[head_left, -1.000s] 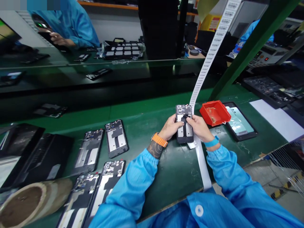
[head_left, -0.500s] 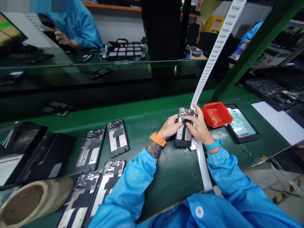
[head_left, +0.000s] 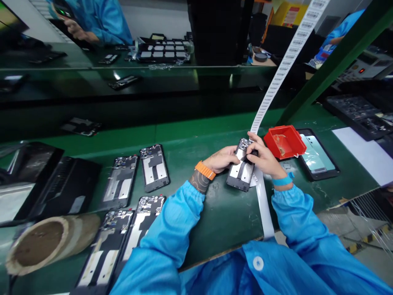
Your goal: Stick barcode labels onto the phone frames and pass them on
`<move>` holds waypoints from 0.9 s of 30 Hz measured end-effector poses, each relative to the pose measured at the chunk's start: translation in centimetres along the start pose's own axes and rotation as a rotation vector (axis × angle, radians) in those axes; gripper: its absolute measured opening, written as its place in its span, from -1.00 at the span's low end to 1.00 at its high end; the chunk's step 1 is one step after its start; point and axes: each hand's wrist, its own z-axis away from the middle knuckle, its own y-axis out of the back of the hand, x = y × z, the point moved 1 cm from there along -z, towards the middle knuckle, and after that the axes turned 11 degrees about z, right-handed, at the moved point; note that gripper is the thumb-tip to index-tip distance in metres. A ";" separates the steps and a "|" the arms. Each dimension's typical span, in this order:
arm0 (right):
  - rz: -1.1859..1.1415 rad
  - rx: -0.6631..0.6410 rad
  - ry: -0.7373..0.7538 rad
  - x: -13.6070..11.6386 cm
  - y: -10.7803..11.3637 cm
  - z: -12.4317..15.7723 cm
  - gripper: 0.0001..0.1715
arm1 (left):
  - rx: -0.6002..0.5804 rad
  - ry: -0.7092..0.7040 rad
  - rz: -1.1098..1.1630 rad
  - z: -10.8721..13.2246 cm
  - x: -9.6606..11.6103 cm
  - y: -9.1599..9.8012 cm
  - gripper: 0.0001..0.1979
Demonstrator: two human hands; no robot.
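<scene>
My left hand (head_left: 221, 159) is closed on the left edge of an opened phone (head_left: 241, 178), its thumb lying over the pale inner plate. The phone shows a circuit board at its top and a dark strip down its middle; it tilts slightly on the bench. Over the phone's right side, my right hand (head_left: 264, 159) pinches a small black piece (head_left: 253, 153) between thumb and finger. Whether that piece is still joined to the phone I cannot tell. Behind the phone runs a long strip of barcode labels (head_left: 281, 69), its lower backing (head_left: 264, 207) hanging toward the bench edge.
Several opened phones (head_left: 154, 168) lie at left, near a cardboard tube (head_left: 73, 237) and a black device (head_left: 72, 190). A red bin (head_left: 285, 141) and a black tray (head_left: 322, 174) with pale panels stand at right. Across the bench is another person's sleeve (head_left: 112, 22).
The phone has turned slightly, its lower end swinging right. My right fingers, spread over the phone before, are now drawn together around the small black piece. The whole view has shifted a little.
</scene>
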 end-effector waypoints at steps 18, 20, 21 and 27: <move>-0.065 -0.087 -0.004 -0.1 -0.1 -0.1 -0.65 | 0.208 -0.123 -0.254 -0.6 -0.6 -0.4 -0.64; -0.073 -0.083 -0.002 -0.2 -0.1 -0.1 -0.64 | 0.220 -0.149 -0.328 -0.6 -0.5 -0.6 -0.65; -0.077 -0.081 -0.003 -0.2 0.0 -0.1 -0.64 | 0.224 -0.162 -0.368 -0.5 -0.3 -0.7 -0.66; -0.113 -0.080 -0.004 -0.3 -0.1 -0.1 -0.66 | 0.243 -0.204 -0.571 -0.3 0.2 -0.7 -0.69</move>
